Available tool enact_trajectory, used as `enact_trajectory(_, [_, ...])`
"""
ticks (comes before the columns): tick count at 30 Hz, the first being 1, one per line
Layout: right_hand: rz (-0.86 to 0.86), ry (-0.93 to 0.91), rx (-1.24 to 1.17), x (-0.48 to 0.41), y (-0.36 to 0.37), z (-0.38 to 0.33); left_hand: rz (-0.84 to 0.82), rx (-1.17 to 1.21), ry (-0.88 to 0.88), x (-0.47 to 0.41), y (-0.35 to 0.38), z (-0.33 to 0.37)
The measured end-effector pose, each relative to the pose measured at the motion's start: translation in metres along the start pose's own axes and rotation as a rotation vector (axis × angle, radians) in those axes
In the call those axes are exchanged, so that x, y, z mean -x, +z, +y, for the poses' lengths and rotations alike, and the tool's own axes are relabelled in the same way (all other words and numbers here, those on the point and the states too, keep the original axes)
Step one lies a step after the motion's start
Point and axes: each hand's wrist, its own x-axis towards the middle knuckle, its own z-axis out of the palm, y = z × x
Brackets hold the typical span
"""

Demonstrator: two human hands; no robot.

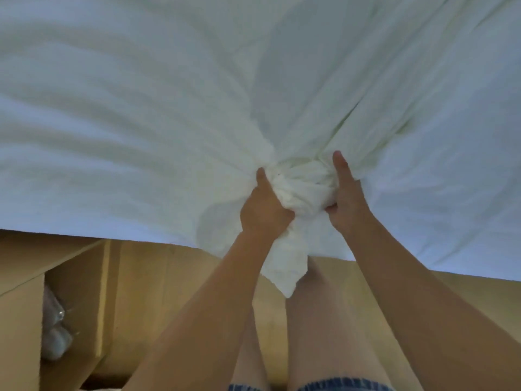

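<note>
Cardboard came first at your far left: an open cardboard box (pixel 22 306) on the floor, with a plastic-wrapped bundle (pixel 55 334) inside it. No brand, label or writing could be read on either. Above and beyond it the white sheet (pixel 169 108) spread across nearly the whole view, its creases running down to one gathered wad (pixel 301 190) near the near edge. Your left hand (pixel 263 210) gripped that wad from the left, fingers curled into the cloth and thumb up along it. Your right hand (pixel 348 198) clutched it from the other side – thumb straight up, fingers tucked under. A loose tail of fabric hung below, between your forearms, above your denim shorts (pixel 338 385). By my reading you were bunching the sheet to haul it toward you. The next pull called for both grips tight and an even draw – otherwise the cloth would slip out.
</note>
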Motion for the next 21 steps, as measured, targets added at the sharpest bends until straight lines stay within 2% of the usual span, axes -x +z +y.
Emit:
enact_trajectory(2, [-0.048,0.025,0.091,0.002,0.022,-0.004,-0.070,0.067,0.027,0.002,-0.014,-0.006])
enact_trajectory(4, [-0.063,-0.001,0.111,-0.002,0.048,-0.008,-0.036,0.056,0.119,0.002,-0.039,-0.013])
enact_trajectory(8, [-0.281,0.040,0.068,-0.006,0.107,-0.006,0.069,0.029,0.157,-0.013,-0.094,-0.026])
enact_trajectory(14, [-0.297,0.148,0.112,0.006,0.207,0.015,0.075,-0.032,0.086,-0.050,-0.189,-0.077])
enact_trajectory(17, [-0.346,0.156,0.197,0.020,0.268,0.038,0.107,-0.018,0.074,-0.059,-0.237,-0.125])
enact_trajectory(21, [-0.323,0.185,0.235,0.044,0.358,0.082,0.087,0.092,0.048,-0.065,-0.301,-0.203])
